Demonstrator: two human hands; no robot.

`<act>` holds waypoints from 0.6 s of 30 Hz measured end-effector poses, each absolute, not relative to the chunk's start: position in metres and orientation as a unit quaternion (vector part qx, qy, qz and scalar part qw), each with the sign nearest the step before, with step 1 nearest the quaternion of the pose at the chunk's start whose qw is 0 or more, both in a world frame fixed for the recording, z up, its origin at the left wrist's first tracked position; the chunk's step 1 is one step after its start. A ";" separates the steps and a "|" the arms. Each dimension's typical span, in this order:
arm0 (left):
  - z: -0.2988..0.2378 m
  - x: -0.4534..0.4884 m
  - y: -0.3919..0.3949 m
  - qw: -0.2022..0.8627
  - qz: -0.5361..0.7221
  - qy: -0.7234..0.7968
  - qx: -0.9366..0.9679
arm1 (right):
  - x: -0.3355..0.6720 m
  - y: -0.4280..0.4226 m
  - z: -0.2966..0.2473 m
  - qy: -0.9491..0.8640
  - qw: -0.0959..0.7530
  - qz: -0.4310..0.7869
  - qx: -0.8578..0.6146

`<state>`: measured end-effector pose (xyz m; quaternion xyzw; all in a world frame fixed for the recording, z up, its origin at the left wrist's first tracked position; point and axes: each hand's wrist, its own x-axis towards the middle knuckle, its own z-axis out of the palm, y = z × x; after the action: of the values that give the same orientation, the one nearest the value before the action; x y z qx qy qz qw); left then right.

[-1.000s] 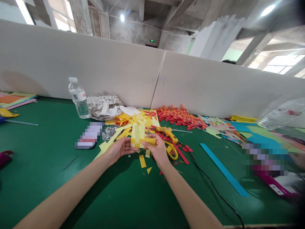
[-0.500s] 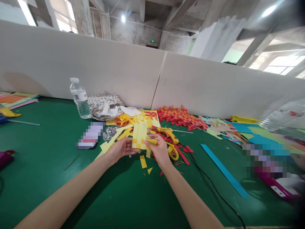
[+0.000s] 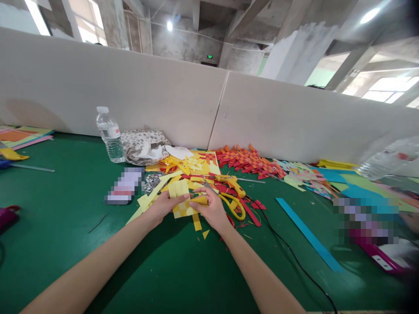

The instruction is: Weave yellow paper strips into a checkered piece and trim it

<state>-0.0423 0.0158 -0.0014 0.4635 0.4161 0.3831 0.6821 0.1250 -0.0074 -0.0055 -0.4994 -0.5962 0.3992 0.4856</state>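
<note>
A small woven piece of pale and darker yellow paper strips (image 3: 179, 190) is held above the heap of scraps. My left hand (image 3: 164, 204) pinches it from the left, thumb on top. My right hand (image 3: 211, 208), at its right side, has its fingers closed on a darker yellow paper strip (image 3: 201, 200) that runs out from the weave. The strip's far end is hidden by my fingers. Just beyond the right hand lie yellow-handled scissors (image 3: 242, 212) and a yellow glue gun (image 3: 236, 185).
Finished red-orange woven fish (image 3: 248, 161) are piled by the white partition (image 3: 147, 96). A water bottle (image 3: 110, 135), a phone (image 3: 123, 187) and a patterned cloth bag (image 3: 144, 141) are at left. A blue strip (image 3: 307, 233) and a black cord (image 3: 288, 248) lie at right.
The woven piece has moved down and left and is tilted, its loose strips curling. My left thumb has come over its front, and my right hand has moved slightly down.
</note>
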 end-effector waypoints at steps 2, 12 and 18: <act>-0.001 -0.043 0.016 0.676 0.384 0.424 0.464 | 0.125 -0.007 -0.006 -0.585 0.491 0.410 -0.498; 0.001 -0.042 0.016 0.666 0.387 0.441 0.461 | 0.126 -0.005 -0.005 -0.543 0.518 0.438 -0.495; 0.000 -0.043 0.018 0.668 0.379 0.447 0.458 | 0.127 -0.004 -0.008 -0.552 0.517 0.400 -0.517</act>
<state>-0.0425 0.0183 0.0004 0.4578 0.4473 0.3793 0.6682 0.1272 -0.0037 -0.0077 -0.5174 -0.5521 0.4002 0.5170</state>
